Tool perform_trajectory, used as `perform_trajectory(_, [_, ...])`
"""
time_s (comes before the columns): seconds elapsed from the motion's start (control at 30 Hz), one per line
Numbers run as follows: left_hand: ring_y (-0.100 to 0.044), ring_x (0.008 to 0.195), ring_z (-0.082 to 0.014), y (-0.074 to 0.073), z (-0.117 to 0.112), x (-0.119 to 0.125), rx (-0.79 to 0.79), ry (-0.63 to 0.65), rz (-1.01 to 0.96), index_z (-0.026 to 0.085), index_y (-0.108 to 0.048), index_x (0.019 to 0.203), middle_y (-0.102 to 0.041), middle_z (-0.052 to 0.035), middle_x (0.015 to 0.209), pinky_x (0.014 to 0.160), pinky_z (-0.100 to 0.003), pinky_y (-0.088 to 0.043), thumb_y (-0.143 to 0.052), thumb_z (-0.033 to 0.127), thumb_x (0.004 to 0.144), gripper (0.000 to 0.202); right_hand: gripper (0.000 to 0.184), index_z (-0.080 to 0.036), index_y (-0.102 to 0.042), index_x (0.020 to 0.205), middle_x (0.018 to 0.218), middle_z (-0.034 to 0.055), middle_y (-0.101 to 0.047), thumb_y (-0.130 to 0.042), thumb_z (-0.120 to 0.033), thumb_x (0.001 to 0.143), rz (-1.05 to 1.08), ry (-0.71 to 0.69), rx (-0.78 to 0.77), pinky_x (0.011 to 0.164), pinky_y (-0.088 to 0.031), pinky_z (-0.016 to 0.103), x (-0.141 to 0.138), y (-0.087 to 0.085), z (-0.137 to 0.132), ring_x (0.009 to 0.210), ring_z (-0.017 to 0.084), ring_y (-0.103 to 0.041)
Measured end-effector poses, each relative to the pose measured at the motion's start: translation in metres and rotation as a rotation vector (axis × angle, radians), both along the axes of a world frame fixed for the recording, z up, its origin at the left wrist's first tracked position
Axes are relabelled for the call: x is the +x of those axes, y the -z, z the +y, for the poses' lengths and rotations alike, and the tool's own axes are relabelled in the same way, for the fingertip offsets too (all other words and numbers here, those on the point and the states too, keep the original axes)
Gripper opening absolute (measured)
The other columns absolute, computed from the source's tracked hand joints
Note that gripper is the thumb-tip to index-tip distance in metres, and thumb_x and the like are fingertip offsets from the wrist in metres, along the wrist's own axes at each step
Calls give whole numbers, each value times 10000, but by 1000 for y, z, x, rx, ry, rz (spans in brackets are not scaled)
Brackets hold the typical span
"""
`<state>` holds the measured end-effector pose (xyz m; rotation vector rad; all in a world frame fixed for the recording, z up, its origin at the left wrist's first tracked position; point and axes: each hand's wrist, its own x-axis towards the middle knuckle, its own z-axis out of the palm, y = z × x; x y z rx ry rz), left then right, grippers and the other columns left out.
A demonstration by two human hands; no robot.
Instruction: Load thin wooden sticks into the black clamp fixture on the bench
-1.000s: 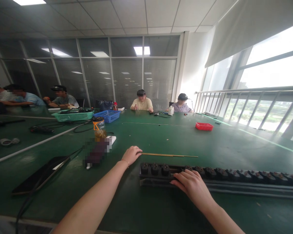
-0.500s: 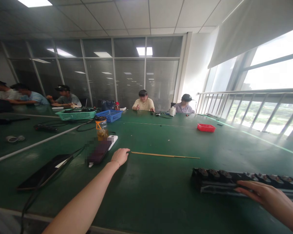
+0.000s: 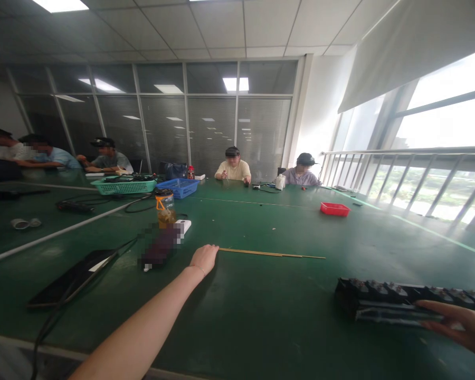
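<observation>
My left hand [image 3: 205, 258] reaches across the green table, its fingertips closed at the left end of some thin yellowish rods [image 3: 269, 254]. They lie flat in a narrow bundle, and the end under my fingers is covered. At the right, my right hand [image 3: 459, 323] grips the front edge of a long black bar-shaped holder [image 3: 383, 306], fingers on top and thumb below. A row of metal-looking pieces sits along its upper side. The holder's right end runs out of view.
Left of my arm lie a dark tablet [image 3: 73, 277] with a cable and a blurred dark red item [image 3: 162, 248]. Behind stand an orange-lidded bottle [image 3: 165, 208], a green basket [image 3: 122, 186] and a blue basket [image 3: 178, 188]. A red tray [image 3: 334, 209] is farther right. Several people sit beyond.
My left hand has moved slightly right, onto the rods' left end. The black holder has shifted right and a little nearer with my right hand. The rods lie where they were.
</observation>
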<state>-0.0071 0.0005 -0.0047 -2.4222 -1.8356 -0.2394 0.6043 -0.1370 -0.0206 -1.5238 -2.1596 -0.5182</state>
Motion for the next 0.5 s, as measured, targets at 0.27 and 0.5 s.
perform_trajectory(0.27, [-504, 1055, -178, 1, 1, 3, -2, 22, 15, 144, -578, 1047, -597, -114, 1060, 877, -300, -394, -314, -2, 764, 414, 297, -288, -625, 902, 797, 50, -659, -365, -401, 815, -139, 91, -20, 555, -391, 278, -218, -86, 28, 636, 156, -600])
perform_trajectory(0.5, [-512, 1040, -184, -1, 5, -2, -30, 35, 27, 162, -579, 1041, -605, -103, 1047, 871, -314, -394, -328, 26, 768, 395, 283, -184, -540, 1057, 972, 74, -609, -487, -165, 779, -413, -106, -307, 766, -395, 313, -393, -60, 105, 929, 164, -538])
